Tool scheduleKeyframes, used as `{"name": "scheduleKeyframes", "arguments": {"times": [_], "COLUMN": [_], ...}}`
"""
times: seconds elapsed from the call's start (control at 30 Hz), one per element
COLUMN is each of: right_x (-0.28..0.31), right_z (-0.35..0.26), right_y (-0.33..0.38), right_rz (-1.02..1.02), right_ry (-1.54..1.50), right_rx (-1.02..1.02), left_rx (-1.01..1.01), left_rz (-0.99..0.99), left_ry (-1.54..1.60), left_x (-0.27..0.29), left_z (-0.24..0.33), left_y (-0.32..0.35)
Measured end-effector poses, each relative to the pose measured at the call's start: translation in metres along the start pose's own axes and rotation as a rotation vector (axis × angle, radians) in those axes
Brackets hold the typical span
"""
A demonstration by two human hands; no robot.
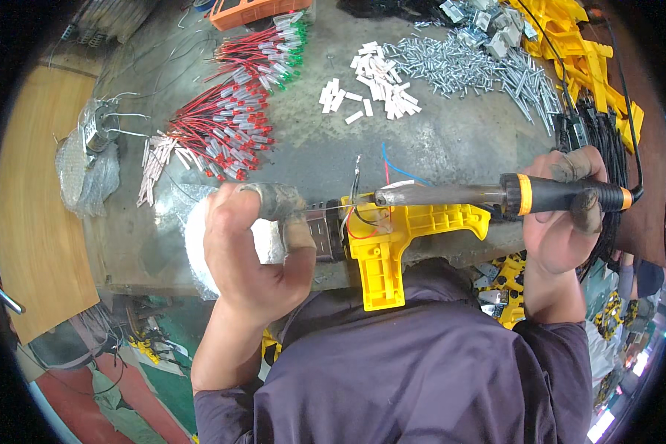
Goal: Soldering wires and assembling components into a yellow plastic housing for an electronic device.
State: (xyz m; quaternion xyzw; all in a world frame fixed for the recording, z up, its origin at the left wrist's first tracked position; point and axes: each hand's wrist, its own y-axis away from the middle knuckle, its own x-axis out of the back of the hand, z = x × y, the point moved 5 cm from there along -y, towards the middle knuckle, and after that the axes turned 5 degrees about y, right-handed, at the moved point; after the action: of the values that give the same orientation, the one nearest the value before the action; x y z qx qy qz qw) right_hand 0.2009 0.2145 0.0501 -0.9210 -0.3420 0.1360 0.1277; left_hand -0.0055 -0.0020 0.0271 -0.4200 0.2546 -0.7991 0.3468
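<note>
Soldering at the near edge of the bench [436,140]: right hand [566,222] with grip clamped on the soldering iron [496,196], tip at the wire joint inside the yellow plastic housing [392,237]; left hand [255,248] pinching solder wire [325,209], fed in from the left. Best done with tip steady on the joint, solder touched to the heated wire, clear of the plastic
</note>
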Motion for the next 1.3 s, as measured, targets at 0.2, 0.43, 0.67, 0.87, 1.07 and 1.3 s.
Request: {"name": "scheduleKeyframes", "arguments": {"times": [0.2,0.43,0.67,0.87,1.07,1.3], "right_x": [-0.002,-0.003,-0.002,0.002,0.019,0.035], "right_z": [0.002,0.002,0.002,-0.004,-0.009,-0.011], "right_y": [0.001,0.001,0.001,0.006,0.005,0.005], "right_rz": [-0.025,-0.027,-0.041,-0.034,-0.060,0.050], "right_ry": [-0.023,-0.014,-0.017,-0.038,-0.156,-0.154], "right_rx": [0.020,0.025,0.049,0.061,0.036,0.094], "left_rx": [-0.002,0.028,0.184,0.325,0.398,0.050], "left_rz": [0.001,0.027,-0.150,-0.097,-0.231,-0.243], "left_ry": [0.011,-0.014,0.085,0.140,-0.009,-0.363], "left_x": [-0.001,0.005,-0.012,-0.020,-0.022,-0.026], "left_z": [-0.001,-0.007,0.025,0.028,0.034,0.047], "left_y": [0.001,0.000,-0.003,0.003,0.001,-0.017]}}
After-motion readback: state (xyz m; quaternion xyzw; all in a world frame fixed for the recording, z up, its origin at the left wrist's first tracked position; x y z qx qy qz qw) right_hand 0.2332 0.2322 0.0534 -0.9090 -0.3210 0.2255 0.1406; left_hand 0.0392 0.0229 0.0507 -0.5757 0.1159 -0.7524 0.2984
